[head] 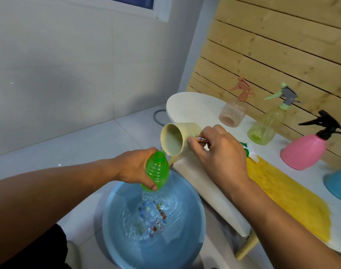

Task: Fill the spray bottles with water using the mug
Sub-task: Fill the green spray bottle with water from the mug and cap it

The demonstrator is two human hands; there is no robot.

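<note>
Nearest, below both hands, a round blue plastic basin (115,226) sits on the pale tiled floor, holding rippling water over a coloured pattern on its bottom. Directly above the basin's far rim, the left hand (135,166) wraps its fingers and thumb round the ribbed body of a translucent green plastic spray bottle (157,171), capless, its open neck tilted up and to the right. Touching or just over that neck is the lip of a cream-coloured plastic mug (175,140), tipped on its side with its mouth turned down-left toward the bottle. A thin stream runs from the lip at the neck, and water falls past the bottle into the basin. The right hand (218,152) grips the mug from the right, fingers curled round its handle.

Just beyond the right hand, a green and white spray head (250,150) lies on a white oval table (193,107), at the near end of a yellow fuzzy mat (289,199). Farther right of the grip stand a pink opaque spray bottle with a black trigger (305,150) and, at the frame's edge, part of a blue object (338,183). Farther back stand a yellow-green clear spray bottle with a grey and mint trigger (266,127) and a peach clear spray bottle with a matching trigger (233,111), before a slatted wooden wall (282,39).
</note>
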